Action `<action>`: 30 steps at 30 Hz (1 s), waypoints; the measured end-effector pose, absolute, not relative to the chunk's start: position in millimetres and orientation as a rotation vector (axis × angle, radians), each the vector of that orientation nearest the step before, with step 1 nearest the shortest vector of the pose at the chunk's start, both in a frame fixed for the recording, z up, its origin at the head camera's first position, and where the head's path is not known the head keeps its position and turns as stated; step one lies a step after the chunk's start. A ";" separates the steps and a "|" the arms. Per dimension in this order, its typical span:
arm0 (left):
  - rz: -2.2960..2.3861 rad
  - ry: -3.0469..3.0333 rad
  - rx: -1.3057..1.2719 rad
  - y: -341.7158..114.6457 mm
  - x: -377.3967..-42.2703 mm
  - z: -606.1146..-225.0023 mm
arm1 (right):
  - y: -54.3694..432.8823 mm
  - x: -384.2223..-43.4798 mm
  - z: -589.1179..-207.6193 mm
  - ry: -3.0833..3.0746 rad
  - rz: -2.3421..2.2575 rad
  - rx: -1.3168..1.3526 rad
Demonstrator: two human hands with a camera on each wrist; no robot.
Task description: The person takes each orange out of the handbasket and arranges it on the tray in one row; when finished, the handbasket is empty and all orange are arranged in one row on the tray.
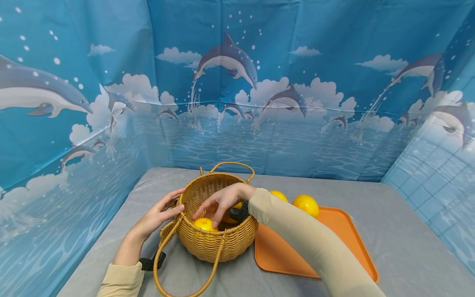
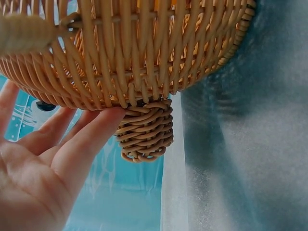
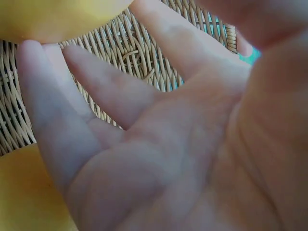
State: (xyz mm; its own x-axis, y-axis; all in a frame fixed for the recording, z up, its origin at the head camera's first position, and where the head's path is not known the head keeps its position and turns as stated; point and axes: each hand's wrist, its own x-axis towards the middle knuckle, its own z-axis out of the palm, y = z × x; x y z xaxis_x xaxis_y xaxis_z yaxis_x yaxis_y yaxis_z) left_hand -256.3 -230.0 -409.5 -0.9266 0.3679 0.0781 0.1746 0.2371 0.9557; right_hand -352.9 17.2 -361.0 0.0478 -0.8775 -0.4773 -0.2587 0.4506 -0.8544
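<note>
A round wicker basket [image 1: 219, 243] with two looped handles stands tilted towards me. My right hand [image 1: 222, 202] reaches inside it, fingertips and thumb around a round yellow fruit [image 1: 205, 224] near the front rim. In the right wrist view that fruit [image 3: 62, 19] touches the fingertips, while another yellow fruit [image 3: 29, 192] lies below the hand. My left hand [image 1: 156, 216] rests its fairly straight fingers and thumb on the basket's left side. The left wrist view shows the thumb against the wicker wall [image 2: 139, 57], beside a small woven knob [image 2: 147, 130].
An orange tray [image 1: 339, 235] lies to the right of the basket, partly behind my right forearm. Two yellow fruits sit at its far side, one [image 1: 306, 205] fully visible and one [image 1: 278, 195] partly hidden. Dolphin-print curtains [image 1: 237, 136] surround the grey-covered table [image 1: 400, 247].
</note>
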 end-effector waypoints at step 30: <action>1.781 2.336 0.528 -230.1 -256.5 -410.5 | 16.0 -349.5 -360.2 1.466 -0.560 -0.999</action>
State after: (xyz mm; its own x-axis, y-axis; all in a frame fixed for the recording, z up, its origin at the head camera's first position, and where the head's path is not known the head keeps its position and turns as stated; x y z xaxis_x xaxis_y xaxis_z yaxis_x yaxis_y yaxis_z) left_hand -256.5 -230.1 -410.5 -0.9254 0.3688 0.0874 0.1820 0.2301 0.9560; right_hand -349.5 16.0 -360.2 0.0853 -0.8324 -0.5475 -0.2554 0.5129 -0.8196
